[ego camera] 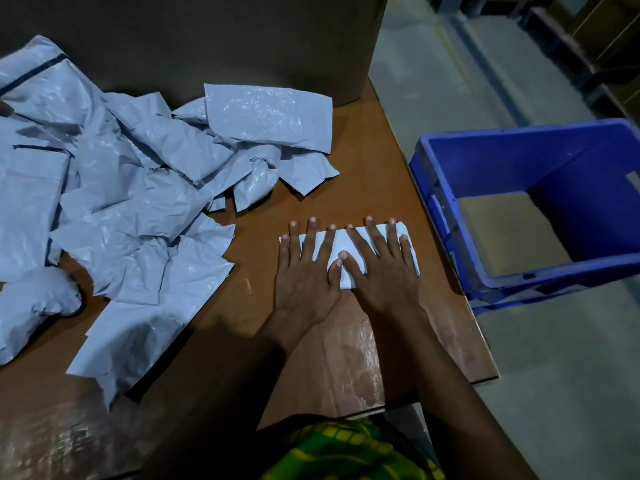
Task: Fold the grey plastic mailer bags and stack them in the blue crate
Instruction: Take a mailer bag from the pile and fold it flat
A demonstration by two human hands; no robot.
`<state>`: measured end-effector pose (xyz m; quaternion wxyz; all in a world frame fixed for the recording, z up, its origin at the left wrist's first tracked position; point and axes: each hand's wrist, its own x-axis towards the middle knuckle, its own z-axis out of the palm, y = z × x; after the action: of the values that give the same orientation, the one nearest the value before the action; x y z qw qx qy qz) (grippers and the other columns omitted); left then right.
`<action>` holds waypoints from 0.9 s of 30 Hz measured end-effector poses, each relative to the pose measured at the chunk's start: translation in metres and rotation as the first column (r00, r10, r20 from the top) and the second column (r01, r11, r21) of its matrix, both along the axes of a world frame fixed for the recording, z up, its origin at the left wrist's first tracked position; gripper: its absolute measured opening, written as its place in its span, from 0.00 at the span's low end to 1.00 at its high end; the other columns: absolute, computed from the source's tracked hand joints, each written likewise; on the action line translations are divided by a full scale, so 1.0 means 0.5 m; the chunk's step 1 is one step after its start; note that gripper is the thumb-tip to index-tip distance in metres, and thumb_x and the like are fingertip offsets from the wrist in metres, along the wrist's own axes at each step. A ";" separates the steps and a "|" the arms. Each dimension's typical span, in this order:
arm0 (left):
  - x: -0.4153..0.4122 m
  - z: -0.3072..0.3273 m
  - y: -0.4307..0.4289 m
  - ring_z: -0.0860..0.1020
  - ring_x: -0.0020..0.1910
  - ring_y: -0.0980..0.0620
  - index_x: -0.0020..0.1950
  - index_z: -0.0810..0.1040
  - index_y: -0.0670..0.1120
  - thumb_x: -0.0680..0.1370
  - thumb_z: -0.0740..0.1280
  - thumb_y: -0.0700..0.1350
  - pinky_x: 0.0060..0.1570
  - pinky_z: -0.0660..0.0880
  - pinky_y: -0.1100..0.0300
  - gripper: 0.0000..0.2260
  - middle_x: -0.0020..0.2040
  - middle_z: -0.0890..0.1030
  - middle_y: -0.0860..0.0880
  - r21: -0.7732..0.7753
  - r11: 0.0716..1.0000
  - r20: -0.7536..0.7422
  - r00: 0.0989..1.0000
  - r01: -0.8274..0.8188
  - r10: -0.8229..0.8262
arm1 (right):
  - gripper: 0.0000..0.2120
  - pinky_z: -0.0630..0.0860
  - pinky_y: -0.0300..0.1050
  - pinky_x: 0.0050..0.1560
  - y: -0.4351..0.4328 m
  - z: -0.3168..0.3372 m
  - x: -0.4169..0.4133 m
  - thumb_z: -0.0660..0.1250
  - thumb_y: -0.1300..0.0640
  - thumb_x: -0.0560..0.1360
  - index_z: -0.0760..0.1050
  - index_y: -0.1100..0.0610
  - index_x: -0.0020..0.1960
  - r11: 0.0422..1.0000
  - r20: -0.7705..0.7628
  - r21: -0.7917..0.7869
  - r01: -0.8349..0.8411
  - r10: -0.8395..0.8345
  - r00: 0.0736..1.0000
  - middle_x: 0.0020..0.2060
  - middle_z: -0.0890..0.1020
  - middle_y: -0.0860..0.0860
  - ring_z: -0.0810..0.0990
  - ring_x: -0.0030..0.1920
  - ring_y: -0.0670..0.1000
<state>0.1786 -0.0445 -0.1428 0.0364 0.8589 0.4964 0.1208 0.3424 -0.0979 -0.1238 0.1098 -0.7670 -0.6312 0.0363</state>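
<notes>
A folded grey mailer bag [346,244] lies flat on the brown table near its right edge. My left hand [306,271] presses on its left half with fingers spread and straight. My right hand [381,268] presses flat on its right half, and the two thumbs touch in the middle. A loose heap of crumpled grey mailer bags [131,202] covers the left of the table. The blue crate [519,216] stands on the floor to the right of the table, with a brownish sheet on its bottom.
The brown table [346,358] ends just right of my hands, and the crate sits below that edge. A large dark cardboard wall [207,39] rises at the back of the table. Grey floor and shelving lie at the far right.
</notes>
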 end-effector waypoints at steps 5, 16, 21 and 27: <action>-0.007 0.026 -0.016 0.53 0.83 0.39 0.84 0.55 0.48 0.85 0.53 0.61 0.80 0.52 0.40 0.30 0.84 0.55 0.40 -0.010 0.999 -0.010 0.999 -0.038 0.038 | 0.27 0.44 0.51 0.82 -0.012 0.032 0.007 0.54 0.38 0.85 0.63 0.44 0.81 0.998 -0.255 0.058 -0.020 0.034 0.966 0.83 0.56 0.46 0.47 0.83 0.50; -0.040 0.047 -0.083 0.75 0.66 0.42 0.68 0.79 0.49 0.82 0.66 0.52 0.65 0.72 0.42 0.16 0.68 0.78 0.43 0.058 0.998 0.142 0.989 0.024 -0.032 | 0.11 0.74 0.44 0.60 -0.095 0.040 -0.019 0.71 0.52 0.80 0.84 0.51 0.62 0.953 -0.250 0.304 0.018 0.061 0.966 0.62 0.82 0.47 0.76 0.65 0.48; -0.073 0.060 -0.108 0.75 0.64 0.45 0.63 0.81 0.50 0.81 0.63 0.52 0.63 0.73 0.43 0.14 0.64 0.79 0.46 0.052 0.997 0.209 0.976 0.057 -0.067 | 0.10 0.74 0.48 0.60 -0.141 0.061 0.021 0.72 0.54 0.80 0.84 0.51 0.61 0.956 -0.213 0.294 0.026 0.039 0.976 0.60 0.83 0.48 0.77 0.62 0.51; -0.090 0.056 -0.121 0.73 0.66 0.46 0.64 0.80 0.52 0.82 0.61 0.53 0.63 0.70 0.43 0.14 0.66 0.77 0.47 0.034 0.997 0.214 0.974 0.066 -0.072 | 0.25 0.74 0.52 0.59 -0.172 0.068 0.049 0.72 0.69 0.70 0.83 0.52 0.64 0.978 -0.095 0.208 0.019 0.001 0.995 0.64 0.81 0.48 0.75 0.66 0.55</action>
<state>0.1335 -0.1049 -0.1145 0.0827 0.8579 0.4579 0.2181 0.3670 -0.1838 -0.0896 0.2196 -0.7516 -0.6220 0.0058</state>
